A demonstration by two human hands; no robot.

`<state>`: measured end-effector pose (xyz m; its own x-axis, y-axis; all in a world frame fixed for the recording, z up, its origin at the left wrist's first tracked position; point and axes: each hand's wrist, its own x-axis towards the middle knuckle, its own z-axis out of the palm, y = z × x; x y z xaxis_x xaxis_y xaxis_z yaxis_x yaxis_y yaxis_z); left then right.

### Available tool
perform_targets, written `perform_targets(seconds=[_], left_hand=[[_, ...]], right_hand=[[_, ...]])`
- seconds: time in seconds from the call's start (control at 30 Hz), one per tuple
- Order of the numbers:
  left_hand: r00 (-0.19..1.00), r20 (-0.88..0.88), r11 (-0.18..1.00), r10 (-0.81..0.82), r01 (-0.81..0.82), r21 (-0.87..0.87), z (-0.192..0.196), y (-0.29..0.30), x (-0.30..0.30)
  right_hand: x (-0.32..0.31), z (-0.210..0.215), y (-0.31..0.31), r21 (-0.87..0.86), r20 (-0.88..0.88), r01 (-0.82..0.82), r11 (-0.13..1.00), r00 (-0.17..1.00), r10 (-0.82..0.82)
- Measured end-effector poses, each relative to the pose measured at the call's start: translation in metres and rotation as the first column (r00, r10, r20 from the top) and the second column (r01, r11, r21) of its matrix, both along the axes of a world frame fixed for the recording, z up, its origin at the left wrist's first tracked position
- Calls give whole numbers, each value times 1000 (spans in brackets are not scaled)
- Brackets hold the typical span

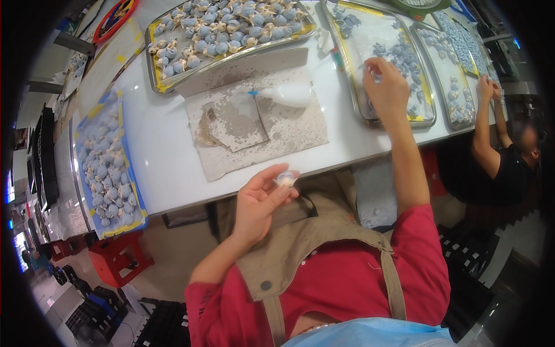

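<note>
My left hand [261, 202] is closed in front of the apron, below the table's edge. Between its thumb and fingers sits a small pale figurine [285, 180] with a bluish-grey top. My right hand [386, 87] reaches over a metal tray [429, 122] lined with white sheet and yellow tape. Small blue-grey pieces [404, 58] lie scattered in that tray. The thumb and index finger of my right hand are bent together in a pinch; whatever they hold is too small to tell.
A stained cardboard sheet [300, 130] bears a white squeeze bottle [289, 95] with a blue tip. A tray of figurines [231, 26] stands behind it, a blue-edged tray [110, 168] at left. Another person [491, 139] works at right. A red stool [118, 260] stands below.
</note>
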<state>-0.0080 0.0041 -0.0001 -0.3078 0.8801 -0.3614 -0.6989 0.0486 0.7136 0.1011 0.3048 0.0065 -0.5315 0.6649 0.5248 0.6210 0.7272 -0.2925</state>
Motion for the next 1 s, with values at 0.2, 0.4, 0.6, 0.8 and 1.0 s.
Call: perform_targets(seconds=[0.2,0.4,0.6,0.8,1.0], left_hand=[[992,-68,995,102,-100,29,-5,-1,3],[995,-76,990,72,-62,129,-5,-6,1],[978,-193,994,73,-56,94,3,-8,2],[943,-331,999,33,-32,8,3,-10,2],[864,-503,1000,13,-23,-12,14,-10,1]], right_hand=[[3,42,-121,-304,-322,-627,717,776,542],[6,20,-165,-320,-401,-733,601,679,614],[4,12,-171,-239,-347,-752,614,657,669],[6,20,-175,-246,-319,-703,668,709,629],[10,23,-171,-264,-343,-754,602,656,672]])
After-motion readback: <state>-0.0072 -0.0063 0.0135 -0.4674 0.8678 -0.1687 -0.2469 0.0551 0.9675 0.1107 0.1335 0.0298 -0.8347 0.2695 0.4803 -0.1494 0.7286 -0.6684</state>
